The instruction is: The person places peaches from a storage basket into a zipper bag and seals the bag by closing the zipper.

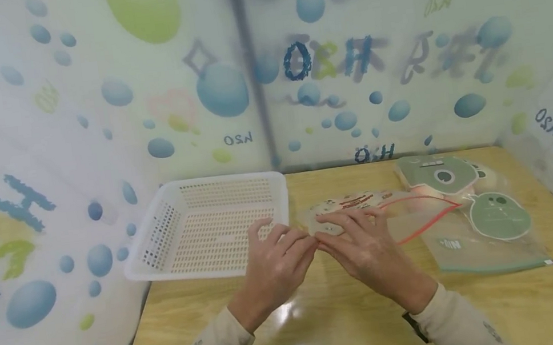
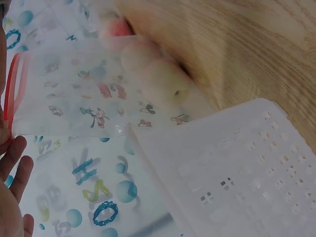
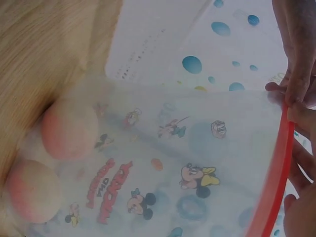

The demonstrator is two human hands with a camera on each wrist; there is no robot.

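A clear zip bag [image 3: 163,143] with cartoon prints and a red zip strip [image 3: 274,182] is held up at its mouth. My left hand [image 1: 279,258] pinches one end of the red strip. Right beside it, my right hand [image 1: 368,247] also pinches the strip, the fingertips of both hands meeting. In the right wrist view, two peaches [image 3: 69,128] show through the plastic at the bag's far end, on the table. The left wrist view shows the same bag with blurred peaches [image 2: 165,84]. Some fingertips are hidden behind the strip.
A white perforated plastic basket [image 1: 164,272] stands left of the bag. To the right lies another clear bag [image 1: 488,253] with green cartoon prints and a teal zip edge; round pale things fill its far part. Patterned curtains [image 1: 203,164] enclose the wooden table [image 1: 326,327].
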